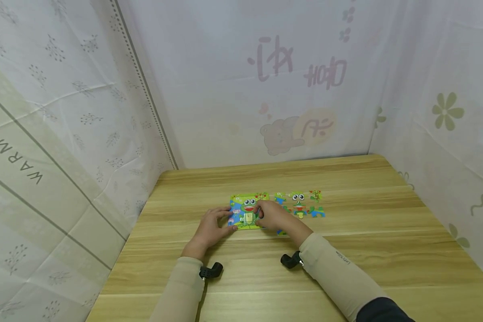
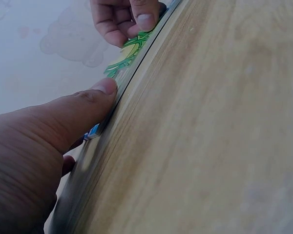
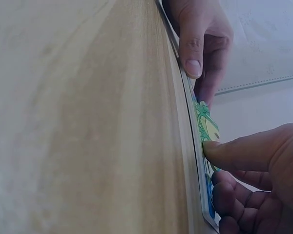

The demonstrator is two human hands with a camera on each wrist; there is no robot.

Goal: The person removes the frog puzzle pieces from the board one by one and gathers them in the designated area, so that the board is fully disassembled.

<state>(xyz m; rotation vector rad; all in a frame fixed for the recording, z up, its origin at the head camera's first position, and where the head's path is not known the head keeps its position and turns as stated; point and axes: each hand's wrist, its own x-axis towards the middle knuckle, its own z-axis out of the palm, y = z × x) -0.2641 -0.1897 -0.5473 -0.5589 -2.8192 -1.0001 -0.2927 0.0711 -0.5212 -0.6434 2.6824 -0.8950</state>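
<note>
A frog jigsaw puzzle board (image 1: 241,196) lies flat on the wooden table. My left hand (image 1: 211,229) holds it at its left side, the thumb on the near edge and the fingers at the left edge. Over the board's right half is my right hand (image 1: 273,215). Its thumb and fingers pinch a green and yellow frog-body puzzle piece (image 3: 210,127), which stands tilted up from the board in the right wrist view. The left wrist view also shows this piece (image 2: 129,53) just beyond the left thumb. The right hand hides part of the board's right side.
Right of the board lie several loose pieces: a frog-eyes piece (image 1: 298,197), a mouth piece (image 1: 299,210), a corner piece with red dots (image 1: 315,195) and a blue-green piece (image 1: 317,212). Others sit partly behind the right hand. Printed curtains (image 1: 225,89) surround the table (image 1: 241,286).
</note>
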